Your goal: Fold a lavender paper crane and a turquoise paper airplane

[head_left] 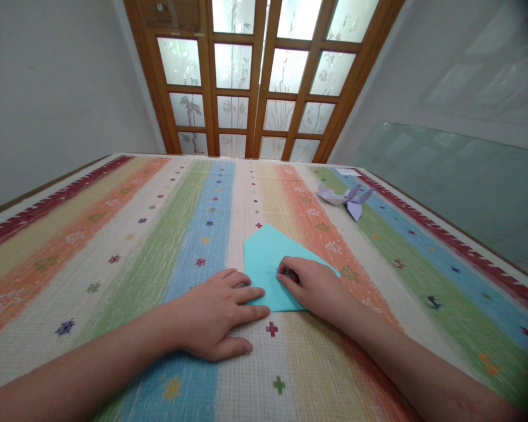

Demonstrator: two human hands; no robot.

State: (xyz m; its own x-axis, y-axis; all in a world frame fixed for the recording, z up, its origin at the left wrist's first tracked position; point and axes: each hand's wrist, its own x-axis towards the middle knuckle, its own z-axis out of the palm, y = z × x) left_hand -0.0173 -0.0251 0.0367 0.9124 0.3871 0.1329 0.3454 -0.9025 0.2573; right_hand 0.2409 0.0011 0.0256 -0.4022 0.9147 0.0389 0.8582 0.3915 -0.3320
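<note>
A folded sheet of turquoise paper (270, 252) lies flat on the striped tablecloth, with a pointed corner toward the far side. My left hand (222, 310) rests palm down at its near left corner. The fingers are spread, and some of the fingertips lie on the paper. Over the right part of the sheet is my right hand (310, 284), its fingers curled and the thumb close to the index finger. Those fingertips touch or hover just above the paper's surface; whether anything small is between them is hidden.
Two pale purple origami pieces (354, 202) stand at the back right of the table, close together. The striped tablecloth (136, 293) covers the table. Beyond the far edge are wooden doors (255, 94) with frosted panes. A greenish glass panel (444, 187) leans along the right.
</note>
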